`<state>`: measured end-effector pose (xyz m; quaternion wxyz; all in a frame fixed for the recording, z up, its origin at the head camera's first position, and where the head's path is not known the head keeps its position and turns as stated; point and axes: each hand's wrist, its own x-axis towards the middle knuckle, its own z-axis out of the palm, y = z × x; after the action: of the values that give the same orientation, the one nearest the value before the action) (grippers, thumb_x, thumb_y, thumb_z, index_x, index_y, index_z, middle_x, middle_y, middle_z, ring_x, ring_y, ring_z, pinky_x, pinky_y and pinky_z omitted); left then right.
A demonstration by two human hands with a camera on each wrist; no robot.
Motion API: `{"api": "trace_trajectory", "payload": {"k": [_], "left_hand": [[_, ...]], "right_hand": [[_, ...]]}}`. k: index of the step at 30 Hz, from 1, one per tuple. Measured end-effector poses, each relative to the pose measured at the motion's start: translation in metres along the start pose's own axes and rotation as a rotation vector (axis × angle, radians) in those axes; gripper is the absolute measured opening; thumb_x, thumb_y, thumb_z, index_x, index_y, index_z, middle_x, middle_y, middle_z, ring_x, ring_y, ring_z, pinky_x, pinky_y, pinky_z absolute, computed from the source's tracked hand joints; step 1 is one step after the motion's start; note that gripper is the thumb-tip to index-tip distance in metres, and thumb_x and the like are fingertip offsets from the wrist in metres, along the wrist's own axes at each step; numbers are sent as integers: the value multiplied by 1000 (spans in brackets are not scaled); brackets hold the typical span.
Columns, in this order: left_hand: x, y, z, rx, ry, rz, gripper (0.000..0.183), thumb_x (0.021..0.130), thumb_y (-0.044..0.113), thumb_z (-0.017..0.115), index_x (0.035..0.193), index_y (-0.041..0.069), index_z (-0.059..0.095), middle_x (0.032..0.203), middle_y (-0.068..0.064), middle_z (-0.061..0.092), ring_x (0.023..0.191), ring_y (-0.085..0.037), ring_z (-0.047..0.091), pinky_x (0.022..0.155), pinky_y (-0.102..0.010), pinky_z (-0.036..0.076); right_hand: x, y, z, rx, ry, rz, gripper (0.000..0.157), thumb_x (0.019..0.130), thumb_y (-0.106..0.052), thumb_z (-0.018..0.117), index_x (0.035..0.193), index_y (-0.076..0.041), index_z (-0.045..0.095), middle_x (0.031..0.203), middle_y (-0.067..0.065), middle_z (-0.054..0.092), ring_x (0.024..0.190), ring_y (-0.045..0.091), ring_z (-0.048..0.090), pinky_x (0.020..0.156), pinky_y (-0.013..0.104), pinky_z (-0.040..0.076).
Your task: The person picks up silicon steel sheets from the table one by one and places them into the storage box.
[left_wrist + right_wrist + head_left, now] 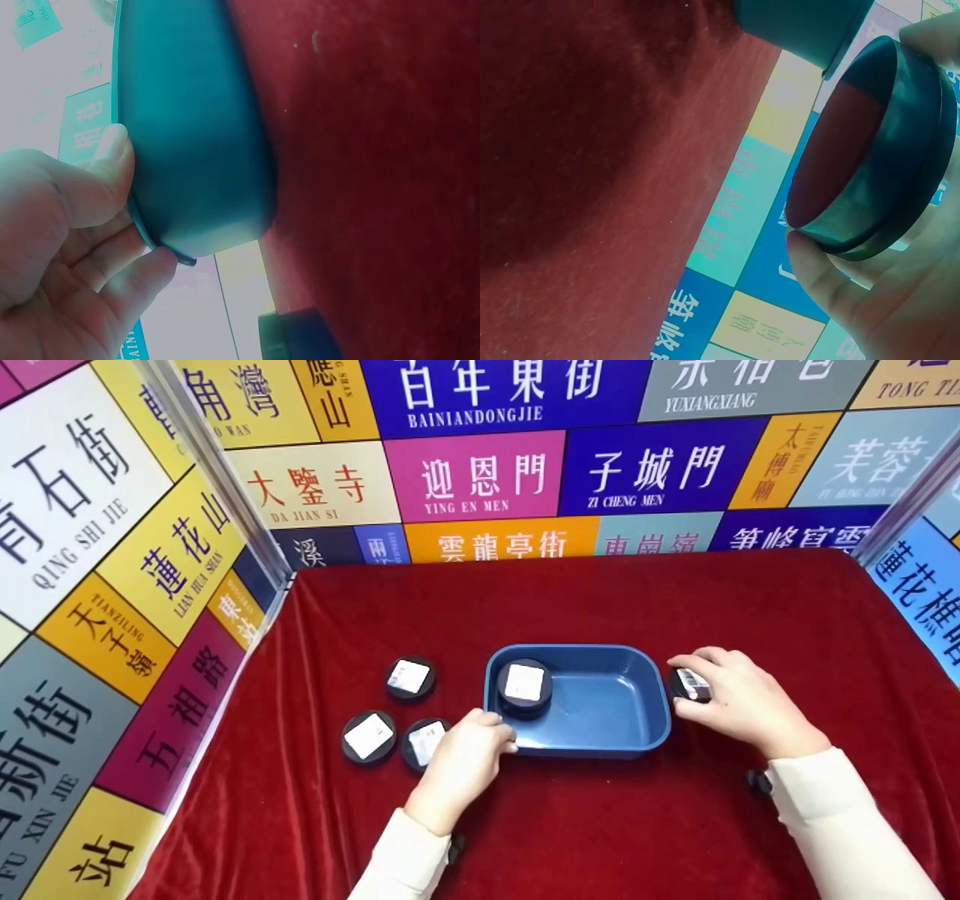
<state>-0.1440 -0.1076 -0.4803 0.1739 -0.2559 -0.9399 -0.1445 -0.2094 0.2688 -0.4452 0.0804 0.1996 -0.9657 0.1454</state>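
A blue rectangular box [600, 712] sits on the red cloth, its hollow side up. My left hand [461, 769] grips its rim at the front left corner; in the left wrist view, thumb and fingers pinch the edge of the box [199, 142]. Inside, at the left end, lies a round black container [525, 682] with a white label on top. Just right of the box, my right hand [739, 697] holds another labelled round black container [688, 684] by its sides. The right wrist view shows this container [907, 150] tilted, its smooth underside reflecting red.
Left of the box lie more labelled round black containers: one at the back [410, 679], one at the far left [369, 737], and one [424, 744] partly hidden by my left hand. Panels with street names [480, 480] stand behind the cloth [525, 825] and at both sides.
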Motion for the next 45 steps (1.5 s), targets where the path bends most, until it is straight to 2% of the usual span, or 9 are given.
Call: {"api": "trace_trajectory", "payload": {"k": [13, 19, 39, 45], "left_hand": [[0, 0, 0, 1, 20, 10, 15, 87, 18, 76, 74, 17, 69, 75, 3, 60, 81, -16, 61, 69, -26, 54], [-1, 0, 1, -3, 21, 11, 15, 88, 17, 76, 74, 18, 69, 75, 3, 59, 81, -16, 61, 68, -25, 53], [-1, -1, 2, 16, 43, 24, 16, 85, 17, 78, 72, 19, 69, 73, 4, 58, 80, -16, 61, 67, -24, 53], [-1, -2, 4, 19, 28, 14, 15, 86, 17, 78, 73, 19, 69, 74, 4, 59, 80, -16, 61, 68, -24, 53]], "right_hand": [[13, -10, 0, 30, -55, -7, 47, 82, -32, 75, 126, -20, 66, 124, 13, 61, 111, 36, 54, 89, 58, 48], [15, -13, 1, 42, -98, 23, 49, 83, -33, 73, 130, -22, 64, 130, 15, 59, 118, 37, 52, 92, 60, 48], [29, -30, 2, 12, -93, -37, 50, 83, -35, 73, 131, -22, 65, 128, 13, 61, 115, 34, 53, 90, 55, 51], [33, -36, 5, 7, -108, -49, 52, 82, -35, 72, 132, -21, 65, 128, 13, 61, 115, 34, 53, 92, 55, 51]]}}
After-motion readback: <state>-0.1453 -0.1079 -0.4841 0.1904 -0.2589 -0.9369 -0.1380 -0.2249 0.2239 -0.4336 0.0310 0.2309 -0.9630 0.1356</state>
